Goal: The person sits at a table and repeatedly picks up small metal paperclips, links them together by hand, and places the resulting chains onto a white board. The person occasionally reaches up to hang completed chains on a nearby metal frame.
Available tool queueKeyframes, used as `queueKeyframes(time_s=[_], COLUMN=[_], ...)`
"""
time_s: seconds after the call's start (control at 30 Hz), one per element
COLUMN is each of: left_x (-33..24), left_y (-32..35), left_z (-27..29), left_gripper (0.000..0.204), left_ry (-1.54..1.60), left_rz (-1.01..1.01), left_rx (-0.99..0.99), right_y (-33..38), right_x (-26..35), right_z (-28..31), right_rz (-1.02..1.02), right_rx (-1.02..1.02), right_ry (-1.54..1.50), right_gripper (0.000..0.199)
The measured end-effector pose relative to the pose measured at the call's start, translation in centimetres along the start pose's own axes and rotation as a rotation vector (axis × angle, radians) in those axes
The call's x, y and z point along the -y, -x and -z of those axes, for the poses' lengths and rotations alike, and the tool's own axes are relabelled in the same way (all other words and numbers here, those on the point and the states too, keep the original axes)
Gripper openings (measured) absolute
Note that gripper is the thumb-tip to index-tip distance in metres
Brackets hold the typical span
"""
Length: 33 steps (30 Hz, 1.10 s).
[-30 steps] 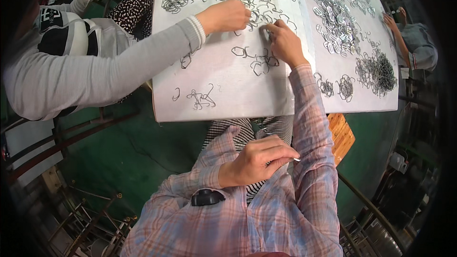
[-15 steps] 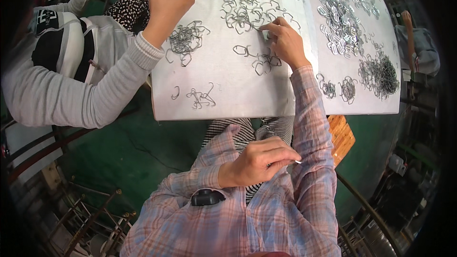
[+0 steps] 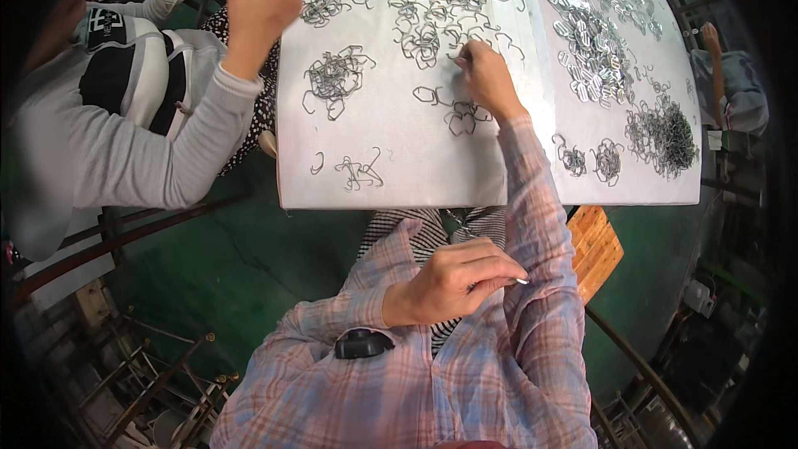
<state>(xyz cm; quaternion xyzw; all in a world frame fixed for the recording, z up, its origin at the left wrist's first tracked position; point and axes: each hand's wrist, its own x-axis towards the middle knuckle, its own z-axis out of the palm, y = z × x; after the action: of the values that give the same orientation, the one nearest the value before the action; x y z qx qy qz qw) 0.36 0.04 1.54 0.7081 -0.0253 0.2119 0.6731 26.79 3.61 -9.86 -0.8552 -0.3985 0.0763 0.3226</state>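
Fingers (image 3: 495,268) of the left hand (image 3: 449,284) are pinched around one small pale piece (image 3: 522,281); whether anything is gripped by the curled right hand (image 3: 489,79) cannot be told. Beside it, wire hooks (image 3: 420,43) are strewn on one white table (image 3: 440,175), where two wire clusters (image 3: 608,162) and one dark pile (image 3: 672,137) are seen at right.

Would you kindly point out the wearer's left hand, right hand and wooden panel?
Left hand (image 3: 445,284): head view, thumb side.
Right hand (image 3: 490,81): head view, back of hand.
Wooden panel (image 3: 597,251): head view, broad face.
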Motion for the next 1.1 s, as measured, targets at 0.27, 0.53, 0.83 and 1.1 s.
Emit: queueKeyframes(time_s=[0.27, 0.53, 0.83, 1.1], left_x=[0.0, 1.0, 0.8, -3.3], left_y=[-0.2, 0.1, -1.4, -10.7], left_z=[-0.8, -1.4, -2.5, -4.4], left_gripper=[0.020, 0.018, 0.021, 0.023], left_ry=[-0.123, 0.053, -0.029, 0.032], left_rz=[0.039, 0.267, 0.210, -0.347], left_rx=[0.030, -0.078, 0.016, 0.251], right_y=[9.3, 25.0, 25.7, 29.4], right_x=[1.4, 9.2, 10.0, 16.4], right_z=[7.2, 14.6, 13.2, 29.9], right_rz=[-0.269, -0.319, -0.156, 0.162], right_rx=[-0.024, -0.348, -0.559, -0.643], right_ry=[-0.879, -1.033, -0.890, -0.294], right_gripper=[0.016, 0.006, 0.006, 0.006])
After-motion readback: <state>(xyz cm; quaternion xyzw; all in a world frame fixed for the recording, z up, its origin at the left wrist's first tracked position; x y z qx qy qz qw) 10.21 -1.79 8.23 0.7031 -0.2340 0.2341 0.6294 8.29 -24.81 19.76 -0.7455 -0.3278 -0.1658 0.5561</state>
